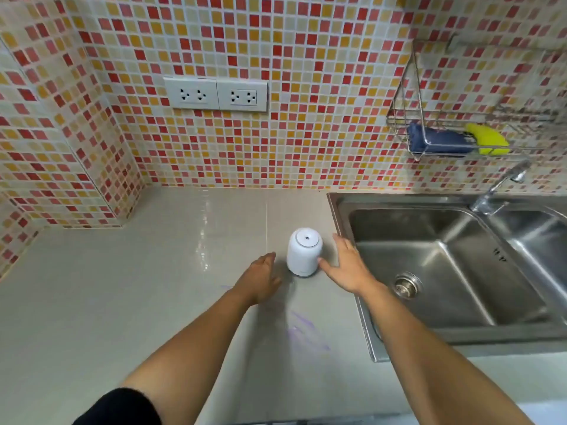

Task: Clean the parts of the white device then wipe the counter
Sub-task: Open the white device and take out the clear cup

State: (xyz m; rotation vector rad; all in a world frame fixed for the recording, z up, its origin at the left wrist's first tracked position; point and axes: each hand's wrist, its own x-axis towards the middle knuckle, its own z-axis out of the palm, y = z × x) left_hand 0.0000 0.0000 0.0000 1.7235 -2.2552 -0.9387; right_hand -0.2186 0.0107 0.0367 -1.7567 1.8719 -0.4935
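Note:
A small white device, a rounded cylinder with a hole in its top, stands upright on the beige counter just left of the sink. My left hand hovers open a short way to the device's left, apart from it. My right hand is open on the device's right, its thumb at or nearly at the device's lower side. Faint purple marks streak the counter in front of the device.
A steel double sink with a faucet fills the right side. A wire rack on the tiled wall holds a blue cloth and a yellow sponge. Two wall sockets sit above the counter.

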